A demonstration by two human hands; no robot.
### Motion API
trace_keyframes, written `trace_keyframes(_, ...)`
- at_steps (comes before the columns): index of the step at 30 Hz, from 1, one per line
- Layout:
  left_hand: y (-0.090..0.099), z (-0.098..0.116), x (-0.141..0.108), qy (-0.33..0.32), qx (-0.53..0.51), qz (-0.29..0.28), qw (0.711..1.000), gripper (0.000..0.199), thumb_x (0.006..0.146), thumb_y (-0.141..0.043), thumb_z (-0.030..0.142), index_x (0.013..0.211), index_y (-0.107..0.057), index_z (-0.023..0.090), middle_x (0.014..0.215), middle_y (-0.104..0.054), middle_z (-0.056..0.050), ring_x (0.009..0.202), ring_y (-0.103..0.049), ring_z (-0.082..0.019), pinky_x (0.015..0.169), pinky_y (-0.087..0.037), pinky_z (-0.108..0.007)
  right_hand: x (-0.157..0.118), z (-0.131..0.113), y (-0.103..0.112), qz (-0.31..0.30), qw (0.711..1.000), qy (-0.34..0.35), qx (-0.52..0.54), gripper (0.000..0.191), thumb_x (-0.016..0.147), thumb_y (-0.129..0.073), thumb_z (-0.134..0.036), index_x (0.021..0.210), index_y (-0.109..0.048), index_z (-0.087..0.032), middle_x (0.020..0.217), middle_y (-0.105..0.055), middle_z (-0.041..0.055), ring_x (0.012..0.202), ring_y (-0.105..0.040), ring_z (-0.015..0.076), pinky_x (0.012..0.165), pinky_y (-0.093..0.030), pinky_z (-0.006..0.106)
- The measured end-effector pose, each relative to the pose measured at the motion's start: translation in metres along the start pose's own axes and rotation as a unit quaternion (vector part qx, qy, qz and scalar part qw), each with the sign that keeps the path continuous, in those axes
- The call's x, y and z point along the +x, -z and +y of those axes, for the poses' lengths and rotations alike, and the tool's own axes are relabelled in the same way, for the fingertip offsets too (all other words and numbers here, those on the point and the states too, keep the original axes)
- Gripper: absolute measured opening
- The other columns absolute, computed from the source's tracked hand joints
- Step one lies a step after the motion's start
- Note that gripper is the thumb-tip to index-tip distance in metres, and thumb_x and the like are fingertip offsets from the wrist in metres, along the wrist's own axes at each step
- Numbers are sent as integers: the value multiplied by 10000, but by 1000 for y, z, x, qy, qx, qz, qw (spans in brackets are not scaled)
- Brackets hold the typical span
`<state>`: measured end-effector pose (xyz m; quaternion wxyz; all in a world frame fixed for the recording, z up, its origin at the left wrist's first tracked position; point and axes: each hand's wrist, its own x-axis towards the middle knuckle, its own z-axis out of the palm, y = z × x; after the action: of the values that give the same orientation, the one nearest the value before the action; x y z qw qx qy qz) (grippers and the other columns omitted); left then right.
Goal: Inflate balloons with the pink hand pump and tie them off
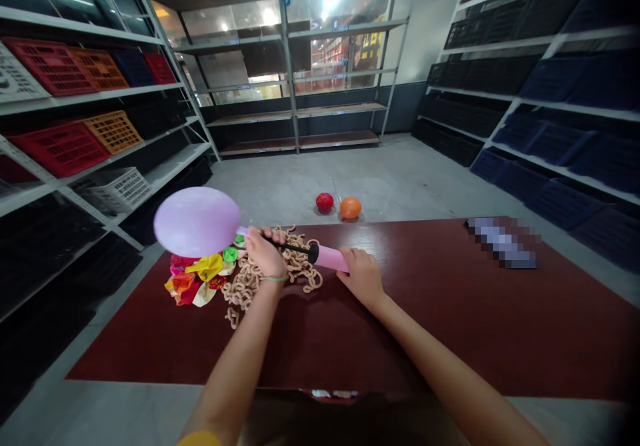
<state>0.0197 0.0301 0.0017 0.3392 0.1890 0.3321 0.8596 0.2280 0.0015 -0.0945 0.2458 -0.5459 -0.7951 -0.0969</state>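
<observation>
An inflated purple balloon [197,222] points left, its neck at the nozzle end of a hand pump [327,257] with a pink barrel and black rod. My left hand [267,254] is closed around the balloon's neck and the pump's black end. My right hand [364,276] grips the pink barrel at its right end. Below the balloon lie limp balloons [206,267] in yellow, red, pink, green and white. A pile of beige curly strands [246,282] spreads beneath and beside my left hand.
The dark red table [425,319] carries a blurred-out item [503,243] at right. On the floor beyond are a red balloon [325,202] and an orange balloon [351,208]. Shelves with crates [55,146] stand left and right, and a metal rack [295,109] stands behind.
</observation>
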Motion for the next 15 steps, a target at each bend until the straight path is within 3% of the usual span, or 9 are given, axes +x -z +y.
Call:
trace_keyframes(3,-1,-35,-40,47,-7,-29,998,238,877,-497,323,710,-378,203,563,-414,60,430,-423,-80,446,-353,-229,-1,2,2,3,1000,-7,-1,410,810,-588,-257,1212,-540,-196,988,-594,67,906,-482,238,783,-297,331)
trace_keyframes(6,6,-43,-47,74,1,-31,997,248,882,-491,336,704,-384,202,547,-416,56,424,-426,-83,450,-357,-235,-4,1,3,-12,999,29,-8,422,817,-586,-265,1231,-533,-202,996,-601,69,901,-482,237,779,-293,332)
trace_keyframes(8,13,-29,-32,70,13,-34,997,243,876,-493,330,705,-378,202,539,-408,62,415,-410,-82,443,-338,-230,-4,-1,3,-22,998,60,-10,442,823,-584,-275,1253,-517,-198,992,-605,67,888,-482,236,780,-293,333)
trace_keyframes(13,25,33,26,32,15,-31,999,191,837,-511,281,730,-370,208,550,-387,67,435,-384,-83,455,-314,-226,-3,-5,1,-29,996,82,-2,442,832,-574,-269,1261,-499,-192,968,-602,59,876,-481,233,781,-293,330)
trace_keyframes(15,24,45,35,25,4,-21,999,196,824,-522,259,720,-364,207,564,-377,65,448,-377,-76,457,-308,-223,-2,-5,-1,-28,996,82,0,440,829,-571,-256,1258,-499,-189,951,-597,59,868,-480,232,775,-291,328)
